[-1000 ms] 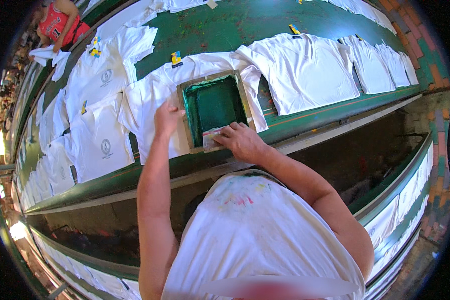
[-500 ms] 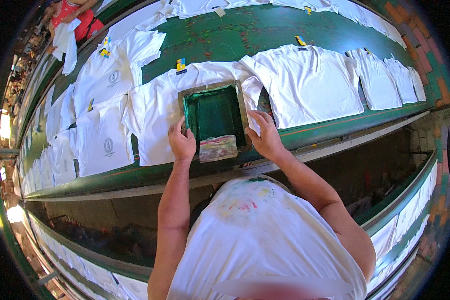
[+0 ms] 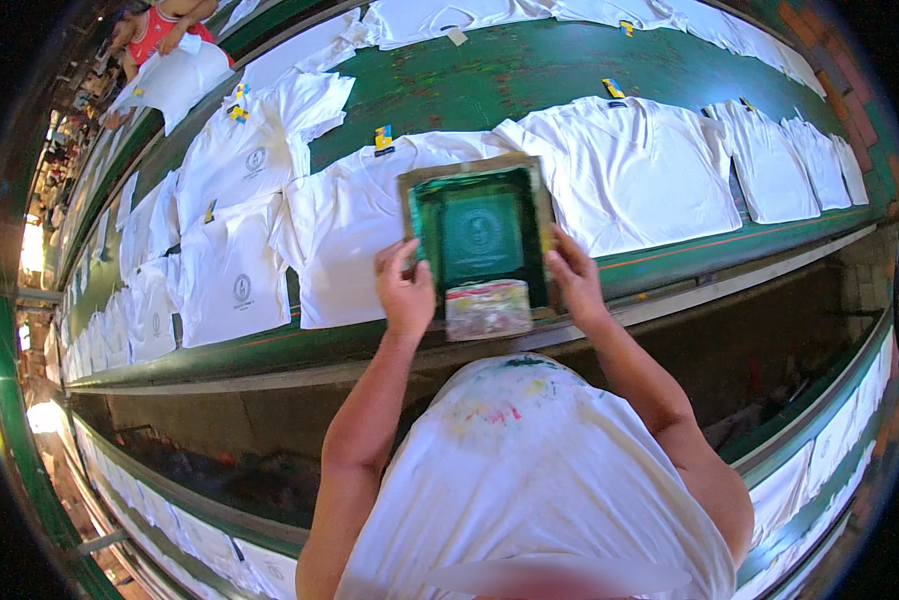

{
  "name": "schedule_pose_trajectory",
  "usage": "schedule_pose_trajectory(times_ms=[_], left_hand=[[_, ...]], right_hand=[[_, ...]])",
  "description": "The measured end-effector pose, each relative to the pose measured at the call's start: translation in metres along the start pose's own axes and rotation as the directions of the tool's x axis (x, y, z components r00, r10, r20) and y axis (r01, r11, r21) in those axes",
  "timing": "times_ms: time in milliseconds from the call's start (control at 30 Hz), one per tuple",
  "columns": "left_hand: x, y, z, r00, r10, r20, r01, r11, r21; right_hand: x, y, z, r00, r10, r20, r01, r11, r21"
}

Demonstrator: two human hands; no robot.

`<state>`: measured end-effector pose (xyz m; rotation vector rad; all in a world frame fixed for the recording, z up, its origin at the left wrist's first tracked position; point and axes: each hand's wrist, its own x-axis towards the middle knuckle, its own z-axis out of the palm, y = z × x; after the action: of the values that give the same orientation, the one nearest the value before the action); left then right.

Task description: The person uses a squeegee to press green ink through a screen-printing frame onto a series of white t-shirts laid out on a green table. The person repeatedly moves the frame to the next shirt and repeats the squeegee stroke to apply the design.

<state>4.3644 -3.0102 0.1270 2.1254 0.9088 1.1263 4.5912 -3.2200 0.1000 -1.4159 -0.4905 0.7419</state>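
A screen-printing frame (image 3: 467,168) with a stained wooden rim is held between my two hands. Fingers of my left hand (image 3: 406,290) close on its left side, and my right hand (image 3: 577,278) grips the right side. A round emblem (image 3: 482,232) shows pale in its green, ink-smeared mesh. Across the frame's near end rests a flat, paint-streaked squeegee (image 3: 488,310), touched by neither hand. The frame appears raised over a white T-shirt (image 3: 345,235) and hides part of it. Another plain white T-shirt (image 3: 635,180) lies just to the right.
The long green table (image 3: 490,75) carries rows of white shirts. Shirts at left (image 3: 235,275) bear a small dark emblem. Yellow-and-blue tags (image 3: 613,88) lie by several collars. A person in red (image 3: 165,35) handles white cloth at far left. Behind me runs another shirt-covered table (image 3: 800,470).
Both hands have shifted the frame right and seemingly up off the shirt. Its emblem now shows through the mesh. The person at far left has spread the white cloth wider.
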Motion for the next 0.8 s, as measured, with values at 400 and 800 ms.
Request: schedule_pose_trajectory(times_ms=[400,800], left_hand=[[-0.049,0.107,0.066,0.958,0.165,0.236,0.013,0.793,-0.609],[-0.083,0.152,0.102,0.898,0.289,0.333,0.007,0.745,-0.667]], right_hand=[[-0.164,-0.043,-0.084,0.839,-0.022,-0.543,0.079,0.994,0.081],[-0.247,-0.04,-0.106,0.714,-0.058,-0.698,0.195,0.974,0.118]])
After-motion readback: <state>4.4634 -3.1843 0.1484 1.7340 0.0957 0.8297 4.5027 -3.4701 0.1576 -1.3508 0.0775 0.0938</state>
